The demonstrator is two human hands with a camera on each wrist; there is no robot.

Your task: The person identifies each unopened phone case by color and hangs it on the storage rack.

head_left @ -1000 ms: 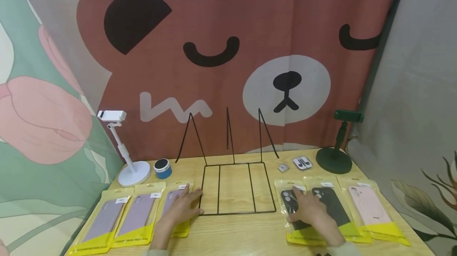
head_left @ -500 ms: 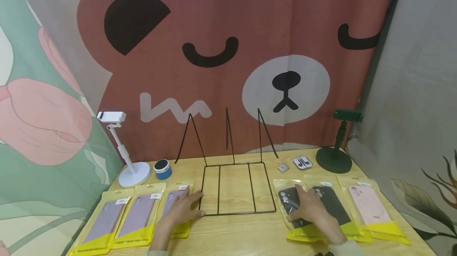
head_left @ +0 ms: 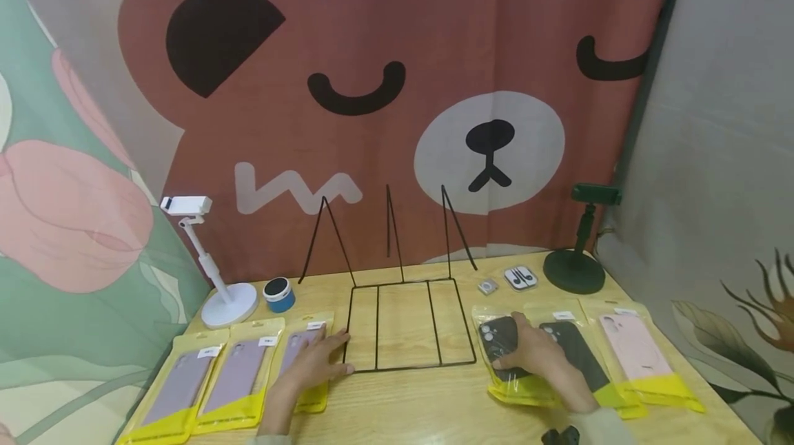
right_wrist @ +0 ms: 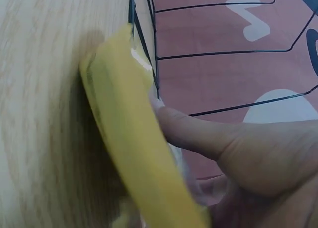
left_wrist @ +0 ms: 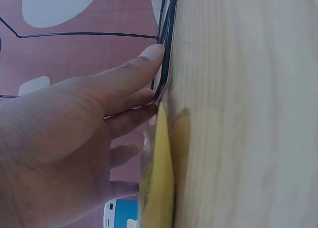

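My right hand (head_left: 541, 352) grips a dark phone case (head_left: 498, 338) in a clear and yellow pouch, thumb on its left side and fingers at the far side. The pouch's yellow end (right_wrist: 131, 123) stands tilted off the table in the right wrist view. My left hand (head_left: 313, 362) rests at the front left corner of a black wire rack (head_left: 377, 328), its thumb against the wire (left_wrist: 168, 59). Those fingers lie loosely over a pouched purple phone case (head_left: 294, 348), partly hiding it.
Two more pouched purple cases (head_left: 238, 373) lie left; another dark case (head_left: 573, 352) and a pink case (head_left: 633, 345) lie right. Behind stand a white phone stand (head_left: 229, 304), a blue speaker (head_left: 280, 299), boxed earphones (head_left: 520, 277), a small silver device (head_left: 487, 286) and a green stand (head_left: 577, 273).
My right hand has taken hold of the dark phone case's pouch and raised its near end, shifting it slightly left. The left hand has stayed at the rack. The head view has turned slightly right.
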